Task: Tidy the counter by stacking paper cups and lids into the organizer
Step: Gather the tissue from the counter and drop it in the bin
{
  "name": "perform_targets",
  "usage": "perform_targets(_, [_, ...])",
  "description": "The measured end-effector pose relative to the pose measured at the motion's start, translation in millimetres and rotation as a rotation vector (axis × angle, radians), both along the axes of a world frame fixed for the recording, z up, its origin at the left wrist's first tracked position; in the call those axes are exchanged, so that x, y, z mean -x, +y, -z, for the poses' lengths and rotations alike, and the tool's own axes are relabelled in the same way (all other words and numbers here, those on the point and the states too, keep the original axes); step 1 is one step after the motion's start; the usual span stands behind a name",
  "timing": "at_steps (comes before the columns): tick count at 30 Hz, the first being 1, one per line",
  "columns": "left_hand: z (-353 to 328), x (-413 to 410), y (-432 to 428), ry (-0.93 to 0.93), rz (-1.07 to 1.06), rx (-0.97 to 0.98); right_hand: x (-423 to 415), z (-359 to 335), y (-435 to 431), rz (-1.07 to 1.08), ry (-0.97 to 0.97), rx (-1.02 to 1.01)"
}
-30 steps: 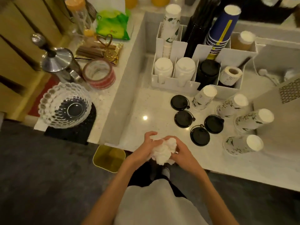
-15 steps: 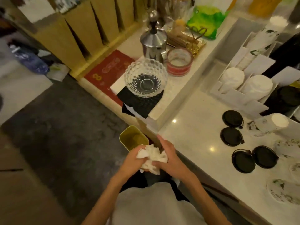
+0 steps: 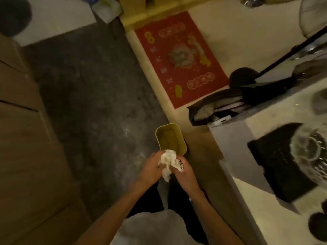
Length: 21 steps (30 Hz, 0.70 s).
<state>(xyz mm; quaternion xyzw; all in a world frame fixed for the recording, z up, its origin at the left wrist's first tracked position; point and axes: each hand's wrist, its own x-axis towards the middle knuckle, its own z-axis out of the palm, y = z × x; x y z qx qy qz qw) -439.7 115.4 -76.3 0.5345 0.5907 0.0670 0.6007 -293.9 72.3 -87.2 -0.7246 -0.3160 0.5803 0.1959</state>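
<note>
A crumpled white tissue (image 3: 168,160) is held between both my hands, low over the floor. My left hand (image 3: 150,169) grips its left side and my right hand (image 3: 185,171) grips its right side. Just beyond the tissue stands a small yellow bin (image 3: 170,138) on the floor, its mouth open. The paper cups and the organizer are out of view. One black lid (image 3: 318,227) shows at the far right edge of the counter (image 3: 283,110).
A glass bowl (image 3: 311,152) sits on a black mat (image 3: 276,161) on the counter's raised ledge. A red printed mat (image 3: 178,57) lies on the floor ahead. A dark bag (image 3: 217,110) rests beside the counter. Wooden cabinets (image 3: 23,138) line the left.
The view has swung left and down, away from the cups and organizer toward the floor. My hands carried the tissue off the counter to just above the yellow bin.
</note>
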Motion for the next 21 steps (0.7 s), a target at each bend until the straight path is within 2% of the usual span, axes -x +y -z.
perform_targets(5, [116.5,-9.3,44.3,0.109,0.024,0.107,0.6,102.8,36.1,0.102,-0.053,0.197])
perform_targets(10, [238.2,-34.4,67.1,-0.062,-0.061,0.233,-21.3,218.5,64.3,0.364,-0.110,0.291])
perform_targets(17, [400.2,-62.6,71.4,-0.079,-0.269,0.337,-40.1,375.1,79.7,0.151,-0.207,0.237])
perform_targets(21, [465.5,-73.1,78.7,-0.001,-0.201,0.394,-51.0,448.4,74.7,0.117,-0.221,0.228])
